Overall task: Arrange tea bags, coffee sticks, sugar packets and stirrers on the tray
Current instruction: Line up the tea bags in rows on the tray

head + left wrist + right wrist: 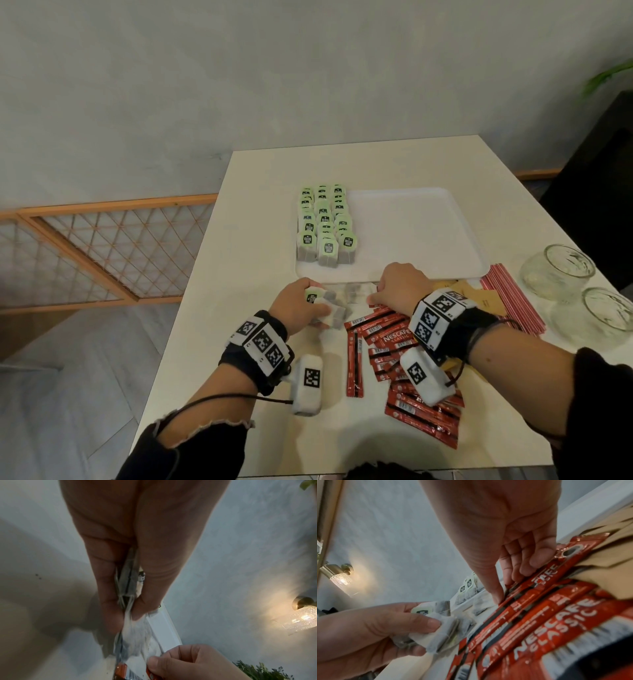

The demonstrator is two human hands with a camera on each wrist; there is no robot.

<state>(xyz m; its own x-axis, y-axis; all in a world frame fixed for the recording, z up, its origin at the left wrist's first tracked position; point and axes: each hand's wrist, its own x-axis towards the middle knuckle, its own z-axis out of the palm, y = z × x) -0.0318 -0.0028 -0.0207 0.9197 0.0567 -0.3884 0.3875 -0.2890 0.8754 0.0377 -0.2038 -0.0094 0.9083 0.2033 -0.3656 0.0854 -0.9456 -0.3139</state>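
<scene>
- Currently gathering loose grey paper tea bags with green tags [327, 310]: left hand [298, 306] grips a small stack, probably for transfer in one batch.
- Right hand [399, 286] pinches at red foil coffee sticks [394, 337] beneath it.
- Ahead of both hands: white rectangular plastic tray [411, 226], three tea-bag rows [323, 224] filling its left side; stick count unclear.

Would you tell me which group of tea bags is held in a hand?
The small bundle gripped by the left hand; the other tea bags lie in rows on the tray.
</scene>
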